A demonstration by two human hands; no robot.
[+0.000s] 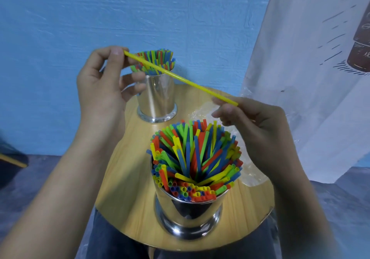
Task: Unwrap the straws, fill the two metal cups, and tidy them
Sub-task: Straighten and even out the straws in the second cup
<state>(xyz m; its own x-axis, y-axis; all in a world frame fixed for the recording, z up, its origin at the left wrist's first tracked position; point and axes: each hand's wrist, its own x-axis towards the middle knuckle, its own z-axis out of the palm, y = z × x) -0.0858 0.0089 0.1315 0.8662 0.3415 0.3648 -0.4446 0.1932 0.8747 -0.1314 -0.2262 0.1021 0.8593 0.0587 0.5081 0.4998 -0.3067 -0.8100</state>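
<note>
A single yellow straw (180, 77) stretches in the air between my hands. My left hand (102, 84) pinches its far end at the upper left, and my right hand (258, 122) pinches its near end at the right. Below the straw, the far metal cup (158, 96) stands packed with coloured straws. The near metal cup (188, 212) stands at the table's front, crammed with red, blue, green and yellow straws fanning outward.
Both cups stand on a small round wooden table (124, 188). Crumpled clear plastic wrap (250, 172) lies on its right side, behind my right hand. A blue wall rises behind, and a white printed cloth (310, 58) hangs at the right.
</note>
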